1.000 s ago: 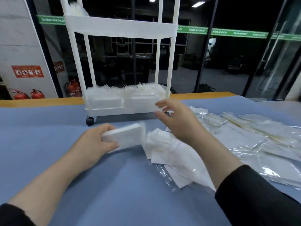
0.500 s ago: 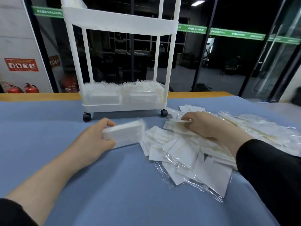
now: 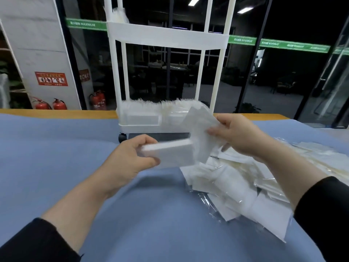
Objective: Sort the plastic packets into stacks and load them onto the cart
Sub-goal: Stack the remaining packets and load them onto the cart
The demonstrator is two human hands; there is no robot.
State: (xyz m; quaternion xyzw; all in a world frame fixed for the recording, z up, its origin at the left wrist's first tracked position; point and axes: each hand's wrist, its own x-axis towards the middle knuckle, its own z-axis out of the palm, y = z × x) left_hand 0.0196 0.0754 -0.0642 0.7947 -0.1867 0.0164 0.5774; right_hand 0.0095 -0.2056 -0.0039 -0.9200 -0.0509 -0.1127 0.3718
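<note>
Loose plastic packets (image 3: 236, 188) lie heaped on the blue table (image 3: 56, 152) at the right. Above them the left hand (image 3: 128, 159) grips a neat stack (image 3: 170, 153), fingers curled round its end, while the right hand (image 3: 239, 135) pinches a single packet (image 3: 201, 129) against the stack's far end. Beyond stands the white cart (image 3: 166, 37), its bottom shelf packed with packets.

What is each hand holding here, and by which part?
Left hand grips the packet stack by its left end. Right hand pinches a loose packet by its right edge.
</note>
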